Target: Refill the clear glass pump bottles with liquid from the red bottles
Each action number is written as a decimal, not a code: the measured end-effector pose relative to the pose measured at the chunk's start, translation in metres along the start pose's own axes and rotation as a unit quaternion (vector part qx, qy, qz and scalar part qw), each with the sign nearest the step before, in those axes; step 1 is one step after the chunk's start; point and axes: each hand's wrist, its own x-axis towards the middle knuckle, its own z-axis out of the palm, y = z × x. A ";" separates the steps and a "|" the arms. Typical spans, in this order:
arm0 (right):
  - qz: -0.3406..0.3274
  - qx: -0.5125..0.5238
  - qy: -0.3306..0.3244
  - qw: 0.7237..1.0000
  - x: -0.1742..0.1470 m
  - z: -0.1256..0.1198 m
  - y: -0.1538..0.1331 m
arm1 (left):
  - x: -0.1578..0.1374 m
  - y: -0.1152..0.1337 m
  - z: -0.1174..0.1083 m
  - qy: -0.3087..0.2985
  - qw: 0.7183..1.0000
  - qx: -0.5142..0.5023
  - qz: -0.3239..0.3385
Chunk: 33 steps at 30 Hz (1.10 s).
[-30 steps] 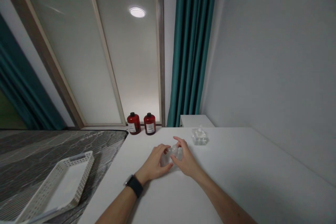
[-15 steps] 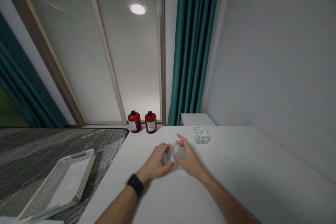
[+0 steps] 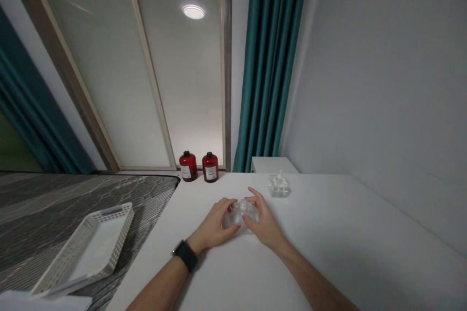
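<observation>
A clear, low glass-like jar (image 3: 241, 224) with a rounded knob on top stands on the white table (image 3: 219, 277), between my two hands. My left hand (image 3: 218, 225), below a black wristwatch, curves round the jar's left side with thumb in front and fingers behind. On the other side, my right hand (image 3: 263, 221) has its thumb and fingers at the jar's right side close to the knob, the index finger raised and stretched out. Parts of the jar are covered by the fingers. A second clear vessel (image 3: 279, 187) with a pointed top sits beyond my right hand.
Two red bottles (image 3: 188, 167) with black caps and white labels stand at the table's far left corner. A white perforated basket (image 3: 122, 243) lies on the grey patterned surface to the left, near some white sheets (image 3: 44, 301). A grey wall (image 3: 394, 82) borders the right.
The view has shifted slightly. Both hands stay around the jar, with the right fingers a little less bent over the knob.
</observation>
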 end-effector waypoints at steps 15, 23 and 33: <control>-0.018 0.002 -0.005 1.000 -0.003 -0.003 0.000 | -0.001 0.008 -0.002 -0.003 1.000 0.003 -0.005; -0.022 0.030 -0.001 0.999 -0.003 -0.003 0.000 | -0.002 0.008 -0.003 -0.007 1.000 -0.004 -0.009; 0.000 0.061 0.004 0.998 -0.003 -0.002 0.002 | -0.002 0.011 -0.004 -0.002 1.000 -0.007 -0.006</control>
